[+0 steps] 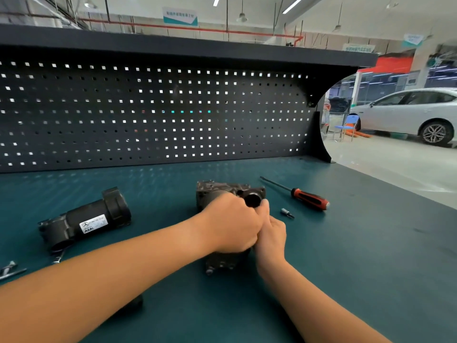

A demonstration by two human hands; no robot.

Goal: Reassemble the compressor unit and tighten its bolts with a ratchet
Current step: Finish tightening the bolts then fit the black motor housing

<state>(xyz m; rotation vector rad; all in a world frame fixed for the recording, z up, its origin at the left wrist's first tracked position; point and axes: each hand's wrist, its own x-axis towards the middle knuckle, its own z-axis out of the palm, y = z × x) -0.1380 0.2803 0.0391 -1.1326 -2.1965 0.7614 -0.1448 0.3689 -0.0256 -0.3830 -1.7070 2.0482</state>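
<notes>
Left hand (232,222) curled over rough cast-metal compressor body (217,188), right hand (270,235) apparently pinching its round black port (252,200)

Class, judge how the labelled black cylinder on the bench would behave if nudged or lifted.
The black cylinder lies on its round side, so it may roll; its wider collar would probably curve that roll. Its bulky housing suggests weight.

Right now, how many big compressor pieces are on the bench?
2: the black labelled cylinder at the left; the metal housing mid-bench, held by the left hand and right hand. A dark shape under the left forearm may be a third.
</notes>
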